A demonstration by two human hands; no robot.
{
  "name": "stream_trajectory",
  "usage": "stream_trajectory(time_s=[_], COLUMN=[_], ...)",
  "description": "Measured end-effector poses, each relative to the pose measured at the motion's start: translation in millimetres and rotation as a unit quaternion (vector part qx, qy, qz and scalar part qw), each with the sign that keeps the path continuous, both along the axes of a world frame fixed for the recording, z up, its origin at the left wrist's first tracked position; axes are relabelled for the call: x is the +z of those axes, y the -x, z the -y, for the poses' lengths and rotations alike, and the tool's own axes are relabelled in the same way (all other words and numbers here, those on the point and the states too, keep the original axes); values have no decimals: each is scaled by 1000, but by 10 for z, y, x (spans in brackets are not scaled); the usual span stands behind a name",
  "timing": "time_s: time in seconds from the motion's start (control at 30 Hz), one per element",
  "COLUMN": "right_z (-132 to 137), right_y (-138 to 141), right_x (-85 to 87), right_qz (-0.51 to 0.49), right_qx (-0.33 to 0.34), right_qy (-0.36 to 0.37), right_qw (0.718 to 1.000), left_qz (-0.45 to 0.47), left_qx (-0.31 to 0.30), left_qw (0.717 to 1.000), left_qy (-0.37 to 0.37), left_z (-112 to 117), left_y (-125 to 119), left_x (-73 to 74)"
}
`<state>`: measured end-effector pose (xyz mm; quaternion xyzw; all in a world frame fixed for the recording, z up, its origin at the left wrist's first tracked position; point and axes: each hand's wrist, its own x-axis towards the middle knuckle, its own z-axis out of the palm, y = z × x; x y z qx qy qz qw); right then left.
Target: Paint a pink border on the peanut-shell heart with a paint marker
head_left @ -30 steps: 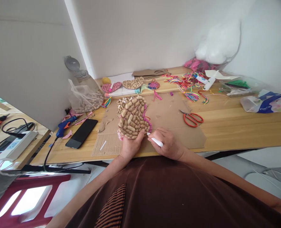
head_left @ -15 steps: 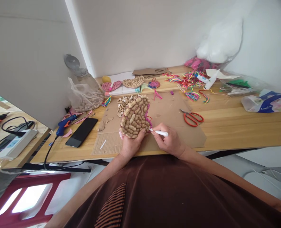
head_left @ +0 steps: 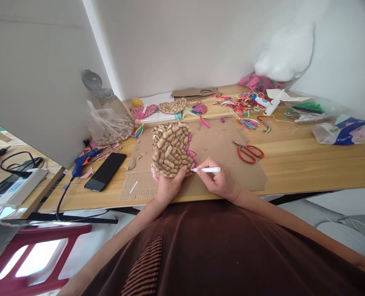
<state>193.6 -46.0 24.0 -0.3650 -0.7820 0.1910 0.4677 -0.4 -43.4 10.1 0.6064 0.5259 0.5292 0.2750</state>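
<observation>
Right hand (head_left: 221,181) has swung its pen (head_left: 211,169) sideways, tip at the peanut piece (head_left: 173,152).

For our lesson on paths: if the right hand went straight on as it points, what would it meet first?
Probably the peanut-covered piece, where the white pen in the right hand points; whether they touch is unclear.
</observation>
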Motion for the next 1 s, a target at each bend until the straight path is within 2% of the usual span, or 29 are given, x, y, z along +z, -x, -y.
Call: stream_trajectory(time_s=[0.2,0.37,0.53,0.67,0.77,0.9,1.0], right_z=[-2,8,4,5,-9,-23,-21], right_y=[5,-5,-8,-12,0,37,49], right_x=[16,50,49,53,24,-24,-35], right_qz=[-15,-17,-24,-24,-7,38,88], right_qx=[-25,4,-21,-3,-1,3,-23], right_qy=[18,30,24,19,-13,-107,-151], right_qw=[999,999,999,1000,1000,994,984], left_qz=[-6,18,24,51,60,58,55], left_qx=[3,3,0,-5,-7,-18,-12], left_qw=[1000,1000,1000,999,998,998,998], left_qy=[0,-3,-4,3,3,13,14], left_z=[2,1,-21,-35,-35,-29,-25], left_y=[14,14,34,48,46,31,27], left_x=[-3,0,-44,-84,-77,-38,-23])
